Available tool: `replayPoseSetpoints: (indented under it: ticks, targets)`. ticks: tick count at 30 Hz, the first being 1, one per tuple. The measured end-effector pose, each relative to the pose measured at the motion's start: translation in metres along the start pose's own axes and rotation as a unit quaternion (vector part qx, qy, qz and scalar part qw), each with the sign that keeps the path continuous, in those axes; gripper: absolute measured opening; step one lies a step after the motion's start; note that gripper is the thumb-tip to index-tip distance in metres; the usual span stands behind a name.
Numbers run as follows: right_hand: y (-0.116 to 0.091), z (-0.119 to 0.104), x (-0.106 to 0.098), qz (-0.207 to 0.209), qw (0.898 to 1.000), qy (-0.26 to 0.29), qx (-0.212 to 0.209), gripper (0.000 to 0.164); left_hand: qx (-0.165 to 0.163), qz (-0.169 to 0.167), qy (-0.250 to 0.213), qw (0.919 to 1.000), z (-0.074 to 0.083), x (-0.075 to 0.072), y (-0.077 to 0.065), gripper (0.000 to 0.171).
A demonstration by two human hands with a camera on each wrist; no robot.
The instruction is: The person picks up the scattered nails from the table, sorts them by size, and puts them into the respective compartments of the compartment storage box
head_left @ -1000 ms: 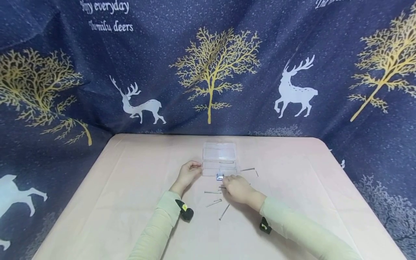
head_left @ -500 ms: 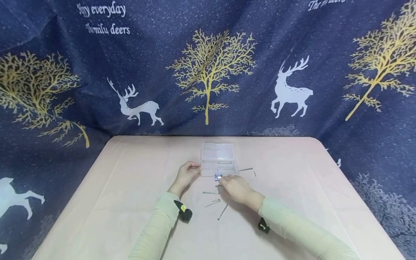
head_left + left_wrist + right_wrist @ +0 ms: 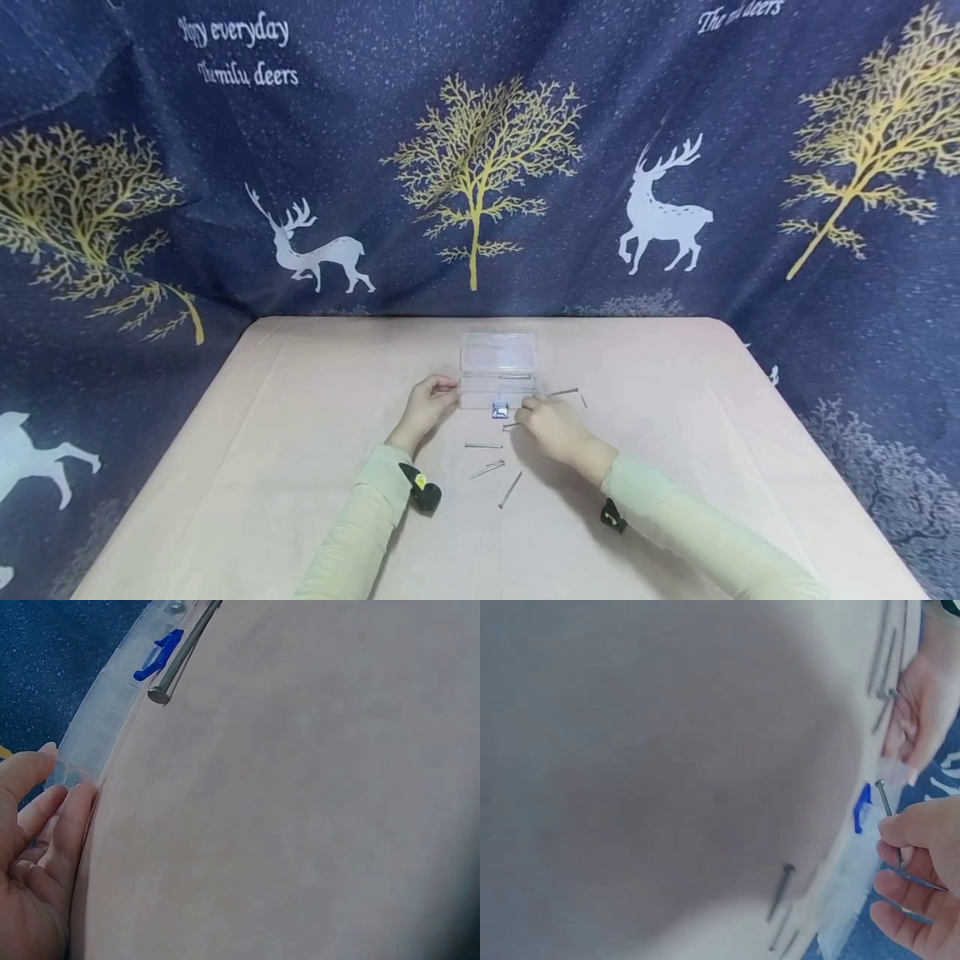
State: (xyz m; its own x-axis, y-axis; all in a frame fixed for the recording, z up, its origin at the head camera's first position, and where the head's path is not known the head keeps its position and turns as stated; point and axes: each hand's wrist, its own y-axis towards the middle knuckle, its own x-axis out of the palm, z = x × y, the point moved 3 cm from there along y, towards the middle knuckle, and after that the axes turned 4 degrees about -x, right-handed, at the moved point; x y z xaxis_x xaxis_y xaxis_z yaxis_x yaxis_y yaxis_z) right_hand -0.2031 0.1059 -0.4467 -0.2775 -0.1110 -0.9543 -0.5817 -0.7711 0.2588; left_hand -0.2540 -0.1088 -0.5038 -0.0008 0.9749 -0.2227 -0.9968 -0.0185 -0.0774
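A clear plastic box (image 3: 477,400) stands with its lid (image 3: 498,353) raised and a blue latch (image 3: 500,411) at its front. My left hand (image 3: 429,408) holds the box's left end, thumb and fingertips around its corner in the left wrist view. Just right of the latch, my right hand (image 3: 557,430) pinches a nail (image 3: 888,804) between thumb and fingers. Its head sticks out toward the latch. A thin bright sliver (image 3: 924,882) shows by the lower fingers; I cannot tell what it is. One nail (image 3: 514,377) lies in the box's rear compartment.
Loose nails lie on the pink cloth-covered table (image 3: 315,367): one nail (image 3: 483,446), another nail (image 3: 510,490) and a pair (image 3: 487,468) in front of the box, a nail (image 3: 562,392) and a short one (image 3: 584,402) at its right. A dark printed curtain (image 3: 420,292) hangs behind.
My right hand has drawn slightly right from the blue latch, the nail moving with it, so the latch shows fully. The left hand stays on the box. The head view has shifted a little.
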Motion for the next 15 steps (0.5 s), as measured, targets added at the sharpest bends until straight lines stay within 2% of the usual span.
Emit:
replayPoseSetpoints:
  ticks: [8, 15]
  targets:
    - [0.011, 0.014, -0.013, 0.061, 0.998, 0.009, 0.014, 0.012, 0.0, -0.002, -0.011, 0.9999, -0.002, -0.003, 0.0, 0.023]
    - [0.016, 0.026, -0.019, 0.071, 0.996, 0.023, 0.05, 0.013, -0.006, 0.0, -0.022, 0.9997, -0.002, -0.001, 0.0, 0.022]
